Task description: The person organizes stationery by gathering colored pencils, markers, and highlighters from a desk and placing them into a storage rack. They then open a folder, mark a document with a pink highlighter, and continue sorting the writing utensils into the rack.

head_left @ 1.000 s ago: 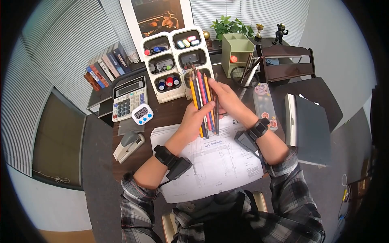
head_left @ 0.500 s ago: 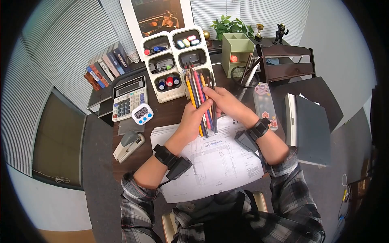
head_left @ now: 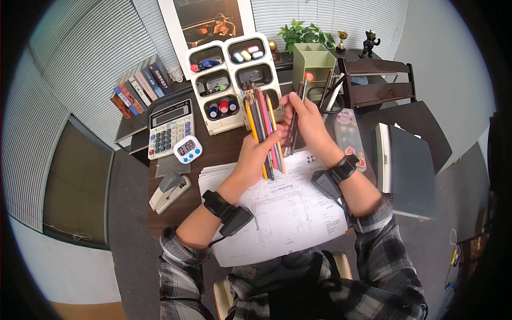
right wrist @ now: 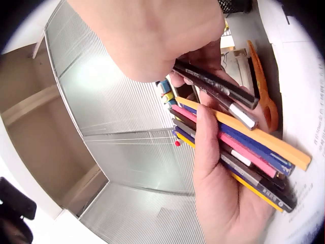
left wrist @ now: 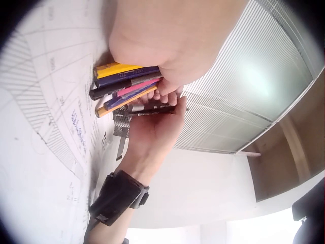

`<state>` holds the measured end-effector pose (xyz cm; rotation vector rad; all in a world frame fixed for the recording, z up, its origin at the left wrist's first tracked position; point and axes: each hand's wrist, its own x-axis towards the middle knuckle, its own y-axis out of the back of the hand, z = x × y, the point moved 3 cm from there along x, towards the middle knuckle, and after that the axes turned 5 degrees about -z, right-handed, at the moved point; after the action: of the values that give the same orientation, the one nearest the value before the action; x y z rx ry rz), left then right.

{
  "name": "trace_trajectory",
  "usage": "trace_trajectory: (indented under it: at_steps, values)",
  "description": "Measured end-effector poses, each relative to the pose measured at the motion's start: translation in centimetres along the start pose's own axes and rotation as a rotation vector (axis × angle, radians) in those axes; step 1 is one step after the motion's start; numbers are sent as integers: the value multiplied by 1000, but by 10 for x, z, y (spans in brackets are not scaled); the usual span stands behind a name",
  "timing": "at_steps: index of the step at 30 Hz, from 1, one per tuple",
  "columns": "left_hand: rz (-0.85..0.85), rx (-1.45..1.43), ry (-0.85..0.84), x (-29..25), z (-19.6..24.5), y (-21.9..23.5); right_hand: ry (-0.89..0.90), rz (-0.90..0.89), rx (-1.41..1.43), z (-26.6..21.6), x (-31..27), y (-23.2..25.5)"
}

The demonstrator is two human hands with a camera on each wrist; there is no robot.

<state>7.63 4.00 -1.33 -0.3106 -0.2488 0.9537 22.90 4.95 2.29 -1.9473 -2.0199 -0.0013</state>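
Note:
In the head view my left hand (head_left: 252,160) grips a bundle of coloured pencils (head_left: 260,117), thumb across it, tips pointing away over the papers. Yellow, blue, pink and black shafts show in the right wrist view, the thumb lying over the bundle (right wrist: 244,142). Beside it, my right hand (head_left: 311,127) holds two dark pencils (right wrist: 216,91), one with a silver end, between thumb and fingers. They stand apart from the bundle, to its right. Beyond both hands is a white desk organizer (head_left: 225,128) with markers and erasers in its compartments. The bundle overlaps its lower right compartment.
A black mesh pen cup (head_left: 335,110) stands just beyond my right hand. Printed papers (head_left: 277,229) lie under my forearms. To the left are a calculator (head_left: 169,133), a timer (head_left: 188,150) and a stapler (head_left: 170,192); to the right, a clear pencil case (head_left: 349,138) and a dark binder (head_left: 408,170).
My right hand has moved away from the bundle, rightward toward the pen cup, taking the dark pencils with it. My left hand keeps the rest of the bundle in nearly the same place.

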Motion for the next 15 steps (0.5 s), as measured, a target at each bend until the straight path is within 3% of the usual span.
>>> trace_trajectory:
  at_steps: [3,8,11,15]
  values:
    - [28,-75,-10,-3,6,-7,-5,-19,53,-1,0,0]
    - [33,24,8,-4,6,-2,-183,-147,-11,-6,-10,-21]
    - [7,68,9,-1,3,3,-209,-253,-80,-7,-15,-19]
    - [-7,85,-9,-1,3,1,-156,-213,-149,3,-8,-13]
